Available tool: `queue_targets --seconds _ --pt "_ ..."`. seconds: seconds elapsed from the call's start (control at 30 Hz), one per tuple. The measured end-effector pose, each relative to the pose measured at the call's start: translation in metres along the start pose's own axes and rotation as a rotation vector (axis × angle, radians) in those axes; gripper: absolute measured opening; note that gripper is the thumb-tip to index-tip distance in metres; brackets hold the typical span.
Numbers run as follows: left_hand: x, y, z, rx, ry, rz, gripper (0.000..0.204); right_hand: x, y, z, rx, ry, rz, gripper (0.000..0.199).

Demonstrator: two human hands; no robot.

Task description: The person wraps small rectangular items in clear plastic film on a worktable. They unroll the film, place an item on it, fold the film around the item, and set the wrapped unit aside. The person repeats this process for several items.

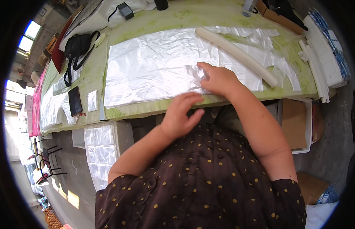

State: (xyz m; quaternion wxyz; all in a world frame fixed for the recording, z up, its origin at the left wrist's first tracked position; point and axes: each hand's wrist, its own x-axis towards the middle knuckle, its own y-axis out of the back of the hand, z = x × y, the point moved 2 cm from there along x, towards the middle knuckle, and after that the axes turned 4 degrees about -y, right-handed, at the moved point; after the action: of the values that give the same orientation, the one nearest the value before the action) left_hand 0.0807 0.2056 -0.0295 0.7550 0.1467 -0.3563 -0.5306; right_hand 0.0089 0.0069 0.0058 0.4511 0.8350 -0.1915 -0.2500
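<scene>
A person in a dark, dotted top works at a table with a pale green cover, seen from above. A broad stack of thin, clear plastic sheets lies spread along the near side, and a long pale roll rests slantwise across its right part. The folded plastic square is on top of the sheets, close to their near edge and in front of the person. The right hand is at the square's right side, fingertips touching it; whether they pinch it or only press it down, I cannot tell. The left hand is nearer the body, wide, thumb well apart from the slightly blurred fingers, and appears to hold nothing

For good handling, the right fingertips would best bear down lightly and evenly on the square, since film this thin probably slips, springs open or traps air. The left palm could smooth outward from the middle, with corners squared before any crease is pressed. Too firm a push might drag the sheets beneath, so gentle, flat strokes seem safest
</scene>
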Motion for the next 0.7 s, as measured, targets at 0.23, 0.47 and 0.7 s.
queue_targets --seconds 0.23,0.47,0.7 --pt "-0.064 -0.041 -0.016 -1.426 1.010 0.158 0.050 -0.030 -0.016 -0.009 -0.163 0.242 0.016 0.056" --pt "-0.045 -0.036 -0.001 -1.427 0.926 0.397 0.033 -0.099 -0.051 -0.008 0.500 0.248 0.106 0.051" --pt "-0.047 -0.017 0.013 -1.356 0.897 0.536 0.026 -0.102 -0.074 -0.007 0.983 0.078 0.074 0.046"
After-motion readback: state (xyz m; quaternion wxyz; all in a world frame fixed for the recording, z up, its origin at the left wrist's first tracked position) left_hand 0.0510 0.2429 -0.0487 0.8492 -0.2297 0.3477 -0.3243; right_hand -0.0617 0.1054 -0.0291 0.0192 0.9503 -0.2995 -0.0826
